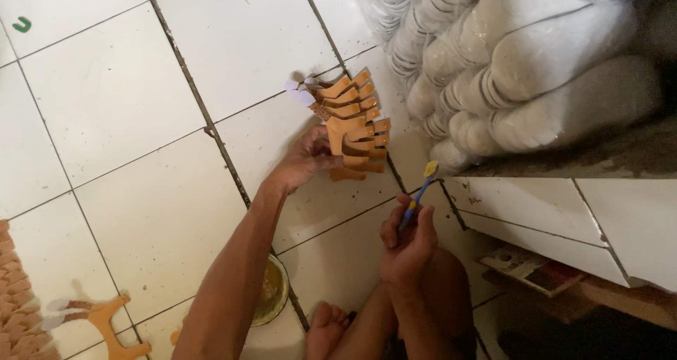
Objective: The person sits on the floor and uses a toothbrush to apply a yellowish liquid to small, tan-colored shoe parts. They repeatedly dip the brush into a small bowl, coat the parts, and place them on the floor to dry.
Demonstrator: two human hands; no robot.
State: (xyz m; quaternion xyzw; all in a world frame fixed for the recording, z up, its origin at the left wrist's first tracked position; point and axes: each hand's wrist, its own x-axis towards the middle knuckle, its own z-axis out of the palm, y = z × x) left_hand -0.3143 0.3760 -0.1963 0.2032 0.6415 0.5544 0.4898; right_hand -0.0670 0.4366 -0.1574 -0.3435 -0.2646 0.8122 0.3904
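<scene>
My left hand (305, 159) reaches out over the white floor tiles and grips the lower end of a fanned stack of orange sandal straps (354, 124), several pieces overlapping with pale tips at the upper left. My right hand (407, 241) sits nearer my knee and holds a blue toothbrush (419, 194) upright, its bristles yellow with glue. The brush head points towards the stack but stays apart from it.
A round tin of yellowish glue (271, 291) sits on the floor by my left forearm. Bagged stacks of white soles (522, 71) pile at the upper right on a tiled ledge (564, 212). More orange straps (106, 321) lie at the lower left.
</scene>
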